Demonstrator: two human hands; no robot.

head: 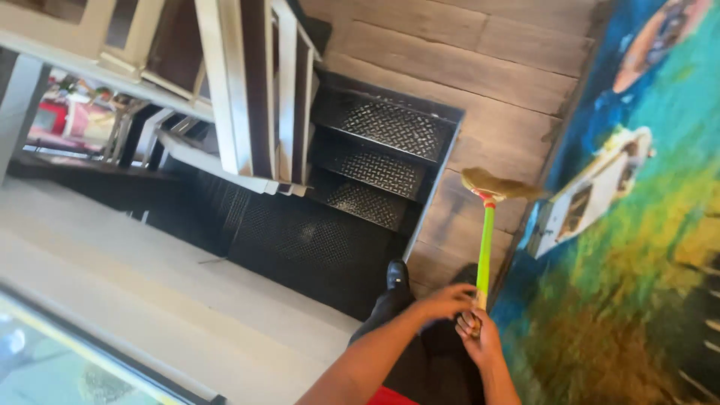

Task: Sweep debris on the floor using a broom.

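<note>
A broom with a bright green handle [486, 247] and a tan bristle head [499, 186] points away from me over the grey wooden planks. My left hand [446, 301] is closed over the near end of the handle from the left. Just below it, my right hand [480, 336] wraps the handle's end from the right. The two hands touch each other on the stick. My black shoe [397, 274] and dark trouser leg show beside the hands.
Black metal stairs [379, 142] with diamond-plate treads and white railings [247, 90] fill the middle. A colourful painted wall [637, 225] with boats runs along the right. Pale concrete steps [150, 285] lie at left, and a glass panel edge [67, 352] sits at lower left.
</note>
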